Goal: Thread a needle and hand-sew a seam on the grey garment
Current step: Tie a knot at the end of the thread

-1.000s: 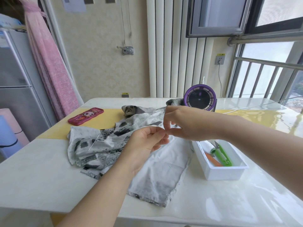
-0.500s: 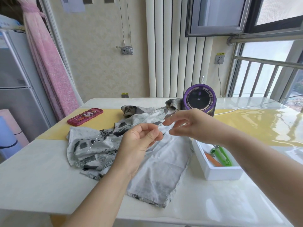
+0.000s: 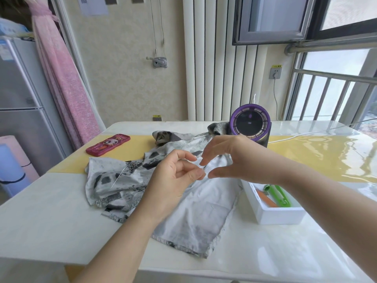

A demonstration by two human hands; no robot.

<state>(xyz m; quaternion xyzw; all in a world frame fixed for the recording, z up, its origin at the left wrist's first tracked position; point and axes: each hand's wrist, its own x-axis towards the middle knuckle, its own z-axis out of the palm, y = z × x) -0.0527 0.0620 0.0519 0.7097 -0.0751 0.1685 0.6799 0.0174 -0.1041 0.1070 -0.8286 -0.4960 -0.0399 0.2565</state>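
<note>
Right, here we are at the table (image 3: 51,217), and the grey garment (image 3: 195,211) lies spread flat on it, patterned part bunched to the left, plain panel running toward the near edge. The needle (image 3: 116,181) is resting on the patterned folds, well apart from both hands, with a fine thread (image 3: 133,165) trailing from it across the cloth toward the left hand (image 3: 177,180). That hand hovers over the garment with thumb and forefinger pressed together, pinching what I take to be the thread's free end, though it's too fine to be sure. The right hand (image 3: 234,158) is just beside it, finger and thumb spread in a loose C, tips nearly meeting the left's, gripping nothing I can see. I'd call this the tail end of threading: the needle looks loaded and the loose end wants knotting, no stitch begun. The next move calls for a delicate pinch from the right hand to loop that end. The green snips (image 3: 278,196) wait in the white tray (image 3: 273,216) on the right.
</note>
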